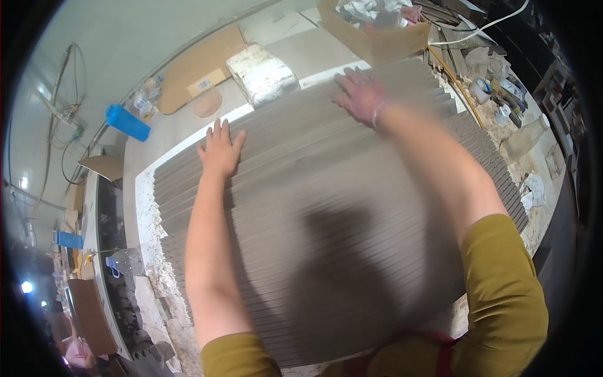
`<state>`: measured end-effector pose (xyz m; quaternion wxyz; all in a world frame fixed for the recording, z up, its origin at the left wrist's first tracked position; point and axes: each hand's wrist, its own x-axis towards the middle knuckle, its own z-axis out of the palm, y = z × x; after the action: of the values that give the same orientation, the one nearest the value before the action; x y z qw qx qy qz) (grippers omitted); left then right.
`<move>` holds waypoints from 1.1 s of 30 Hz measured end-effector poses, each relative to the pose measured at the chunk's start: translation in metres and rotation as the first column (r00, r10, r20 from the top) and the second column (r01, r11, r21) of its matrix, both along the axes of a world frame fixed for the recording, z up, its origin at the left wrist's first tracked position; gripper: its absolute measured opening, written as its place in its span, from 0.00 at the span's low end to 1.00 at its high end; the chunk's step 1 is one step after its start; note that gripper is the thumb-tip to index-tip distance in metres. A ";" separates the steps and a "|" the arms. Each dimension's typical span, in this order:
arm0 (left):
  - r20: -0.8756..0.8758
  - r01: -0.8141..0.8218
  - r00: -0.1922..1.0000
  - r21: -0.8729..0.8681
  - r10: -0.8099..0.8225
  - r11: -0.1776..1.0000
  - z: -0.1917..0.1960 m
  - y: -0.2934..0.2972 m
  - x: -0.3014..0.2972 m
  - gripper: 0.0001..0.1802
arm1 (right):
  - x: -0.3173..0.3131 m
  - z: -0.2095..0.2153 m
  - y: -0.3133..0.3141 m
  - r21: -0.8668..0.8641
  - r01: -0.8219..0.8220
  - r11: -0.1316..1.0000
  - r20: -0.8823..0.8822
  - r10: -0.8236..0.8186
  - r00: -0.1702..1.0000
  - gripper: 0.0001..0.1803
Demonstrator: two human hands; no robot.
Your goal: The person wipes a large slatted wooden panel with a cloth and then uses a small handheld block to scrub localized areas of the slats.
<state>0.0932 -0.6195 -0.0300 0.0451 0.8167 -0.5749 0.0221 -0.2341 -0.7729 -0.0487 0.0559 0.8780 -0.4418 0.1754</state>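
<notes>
Both hands (220,155) (363,99) over grey strips (286,157)

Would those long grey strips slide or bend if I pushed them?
The grey strips might slide separately, since their ends stick out unevenly. They're probably fairly stiff, lying in neat rows. Lifted by one end, one might sag, being long and narrow.

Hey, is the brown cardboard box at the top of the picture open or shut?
Open: the brown cardboard box has no lid across its visible top, and crumpled silvery-white material shows inside.
</notes>
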 end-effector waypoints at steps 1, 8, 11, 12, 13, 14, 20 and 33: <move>0.009 -0.008 1.000 -0.026 0.009 1.000 0.005 0.010 -0.001 0.38 | 0.001 0.007 0.012 -0.010 -0.004 1.000 0.043 0.005 0.999 0.30; -0.062 0.196 0.977 -0.112 -0.204 0.974 0.027 0.183 -0.062 0.36 | -0.144 0.023 0.129 0.119 -0.110 0.987 0.039 0.106 0.994 0.33; -0.068 0.169 0.984 0.066 -0.165 0.983 0.024 0.218 -0.064 0.37 | -0.174 0.021 0.161 0.090 -0.117 0.989 -0.179 0.132 0.975 0.34; -0.079 0.163 0.985 0.131 -0.154 0.978 0.025 0.222 -0.067 0.37 | -0.173 0.028 0.163 0.105 -0.126 0.986 -0.168 0.143 0.975 0.35; -0.077 0.159 0.986 0.133 -0.150 0.978 0.022 0.221 -0.066 0.37 | -0.172 0.029 0.161 0.107 -0.130 0.986 -0.166 0.147 0.975 0.35; -0.096 0.179 0.980 0.072 -0.172 0.981 0.018 0.214 -0.063 0.38 | -0.171 0.029 0.155 0.154 -0.112 0.982 -0.193 0.141 0.971 0.34; -0.067 0.159 0.985 -0.044 -0.161 0.986 0.006 0.184 -0.050 0.39 | -0.160 0.009 0.120 0.095 -0.061 0.994 -0.253 0.083 0.964 0.32; -0.122 0.107 0.983 -0.226 -0.138 0.968 0.038 0.262 -0.101 0.38 | -0.196 0.044 0.176 -0.042 0.079 0.996 -0.121 -0.084 0.989 0.34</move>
<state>-0.0076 -0.3575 0.0080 0.1750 0.7693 -0.6139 0.0261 -0.4304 -0.5968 -0.0046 0.1063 0.8673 -0.4696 0.1267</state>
